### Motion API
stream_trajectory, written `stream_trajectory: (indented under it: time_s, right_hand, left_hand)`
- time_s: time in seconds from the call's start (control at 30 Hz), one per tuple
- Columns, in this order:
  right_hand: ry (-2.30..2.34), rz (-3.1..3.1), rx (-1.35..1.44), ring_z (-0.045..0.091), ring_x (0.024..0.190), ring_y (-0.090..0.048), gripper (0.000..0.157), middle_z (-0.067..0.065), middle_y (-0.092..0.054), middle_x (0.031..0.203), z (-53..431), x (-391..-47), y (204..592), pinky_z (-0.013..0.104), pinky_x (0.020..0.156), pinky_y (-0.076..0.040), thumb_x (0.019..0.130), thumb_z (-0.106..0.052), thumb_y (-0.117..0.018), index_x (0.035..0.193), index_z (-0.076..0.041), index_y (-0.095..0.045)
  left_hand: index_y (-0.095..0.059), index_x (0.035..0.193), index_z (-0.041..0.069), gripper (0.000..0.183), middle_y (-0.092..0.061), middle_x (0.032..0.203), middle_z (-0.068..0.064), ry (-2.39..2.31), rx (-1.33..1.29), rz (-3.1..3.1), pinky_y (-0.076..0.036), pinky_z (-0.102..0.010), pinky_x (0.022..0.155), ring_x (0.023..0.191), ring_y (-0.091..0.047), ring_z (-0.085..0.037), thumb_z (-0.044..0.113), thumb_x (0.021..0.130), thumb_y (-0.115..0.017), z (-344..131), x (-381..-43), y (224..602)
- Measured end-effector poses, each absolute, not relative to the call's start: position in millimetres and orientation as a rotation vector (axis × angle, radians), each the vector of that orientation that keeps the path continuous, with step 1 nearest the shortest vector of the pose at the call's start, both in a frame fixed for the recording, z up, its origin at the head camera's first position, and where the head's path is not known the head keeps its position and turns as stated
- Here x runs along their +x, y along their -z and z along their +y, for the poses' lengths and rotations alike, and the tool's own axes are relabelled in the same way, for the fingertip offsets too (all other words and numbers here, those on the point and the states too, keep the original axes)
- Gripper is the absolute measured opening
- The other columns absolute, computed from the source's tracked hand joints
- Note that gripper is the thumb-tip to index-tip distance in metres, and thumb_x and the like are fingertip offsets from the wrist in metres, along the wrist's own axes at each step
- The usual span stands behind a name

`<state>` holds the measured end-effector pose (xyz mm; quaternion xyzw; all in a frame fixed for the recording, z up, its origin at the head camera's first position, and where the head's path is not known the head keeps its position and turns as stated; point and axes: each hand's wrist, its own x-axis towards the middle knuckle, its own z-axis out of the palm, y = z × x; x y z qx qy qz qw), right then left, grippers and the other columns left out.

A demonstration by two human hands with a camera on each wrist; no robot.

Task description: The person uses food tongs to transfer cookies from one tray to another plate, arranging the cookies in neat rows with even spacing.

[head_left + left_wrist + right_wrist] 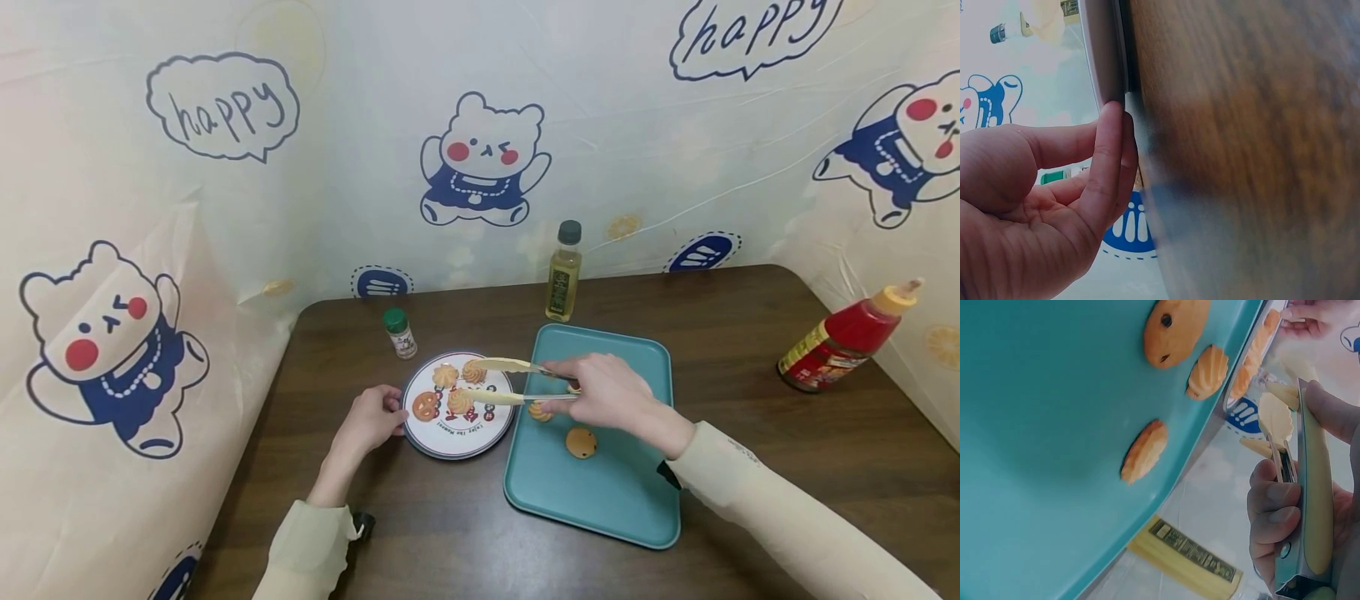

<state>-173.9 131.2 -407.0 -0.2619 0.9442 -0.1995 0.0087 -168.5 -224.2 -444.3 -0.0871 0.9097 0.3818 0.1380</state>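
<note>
My right hand [607, 390] grips a pair of tongs [1316, 506] with pale yellow tips and metal arms. The tongs' arms are spread apart, their tips over swirled cookies [445, 376] on a round white plate [450, 446]. Whether a tip touches a cookie, I cannot tell. A brown pretzel shape [425, 406] shows near the plate's left side. My left hand [372, 417] pinches the plate's left rim between thumb and fingers, seen close in the left wrist view. On the teal tray [622, 500] lie a round cookie with dark bits [581, 442] and two ridged cookies [1208, 373], partly hidden in the head view.
A green-capped shaker [401, 335] stands behind the plate. Behind the tray stands a bottle of yellow oil [562, 279]. A red sauce bottle [840, 342] with a yellow cap is at the right. A printed curtain [360, 167] hangs behind the wooden table [435, 525].
</note>
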Motion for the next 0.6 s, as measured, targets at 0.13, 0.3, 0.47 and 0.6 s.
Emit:
stream_trajectory:
  time_s: [0.13,0.3,0.47,0.6]
  right_hand:
    - [0.642,2.957,-0.816,0.010,0.050,-0.040,0.061,-0.003,-0.071,0.087,141.2,-173.1,406.3,0.028,0.042,-0.030,0.082,-0.047,-0.079,0.131,-0.013,-0.067]
    - [0.651,2.970,-0.796,0.009,0.051,-0.041,0.061,-0.007,-0.064,0.073,155.1,-172.1,405.9,0.028,0.043,-0.031,0.082,-0.048,-0.079,0.131,-0.014,-0.067]
    - [0.644,2.981,-0.743,0.009,0.052,-0.042,0.063,-0.011,-0.050,0.062,169.7,-170.2,405.6,0.028,0.044,-0.032,0.083,-0.053,-0.076,0.133,-0.016,-0.066]
    - [0.614,3.001,-0.710,0.009,0.053,-0.040,0.064,-0.009,-0.041,0.058,182.1,-168.7,408.0,0.026,0.044,-0.029,0.083,-0.056,-0.075,0.133,-0.017,-0.066]
  left_hand:
    - [-0.053,0.130,-0.009,0.041,-0.057,0.100,-0.017,-1.106,-0.249,2.629,-0.060,-0.030,0.068,0.075,-0.064,-0.020,0.003,0.094,-0.068,-223.9,-168.3,443.8]
    - [-0.052,0.130,-0.009,0.041,-0.057,0.100,-0.017,-1.112,-0.250,2.624,-0.060,-0.031,0.069,0.076,-0.064,-0.020,0.003,0.094,-0.067,-223.7,-167.9,443.1]
    - [-0.053,0.130,-0.009,0.041,-0.057,0.100,-0.017,-1.118,-0.253,2.623,-0.060,-0.031,0.069,0.076,-0.064,-0.020,0.003,0.094,-0.068,-224.2,-167.6,443.3]
    - [-0.053,0.129,-0.009,0.040,-0.057,0.099,-0.018,-1.129,-0.250,2.621,-0.060,-0.030,0.068,0.076,-0.064,-0.020,0.002,0.093,-0.068,-224.2,-167.4,442.6]
